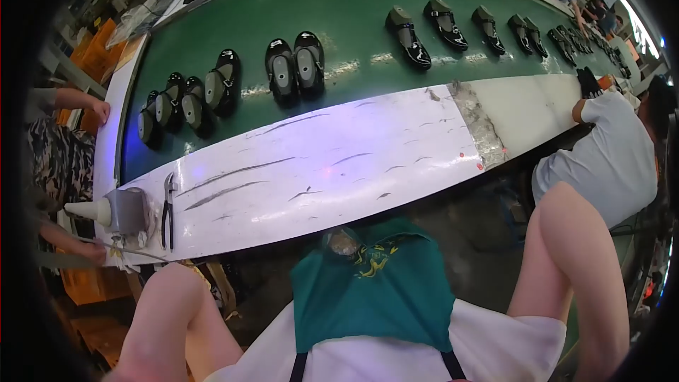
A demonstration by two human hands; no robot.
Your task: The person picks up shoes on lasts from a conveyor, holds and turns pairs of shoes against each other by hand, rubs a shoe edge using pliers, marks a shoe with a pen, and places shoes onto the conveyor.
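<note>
Both of my hands are outside the picture, so what they hold cannot be seen. My bent left arm [170, 304] shows at the lower left, and my bent right arm [576, 240] rises at the lower right. Between them hangs a green apron [371, 304] with yellow print. A scuffed white ledge [339, 170] runs in front of me. Pliers [167, 216] lie at its left end, beside a grey container [129, 211] with a white nozzle. Beyond the ledge, a pair of glossy black shoes [296, 69] stands on the green conveyor belt [353, 35].
Several more black shoes [191, 102] stand at the belt's left, and others [445, 25] line its right side. A co-worker in a pale shirt [601, 148] sits close on the right. Another person's hand [102, 110] rests by the left edge, near orange crates [95, 53].
</note>
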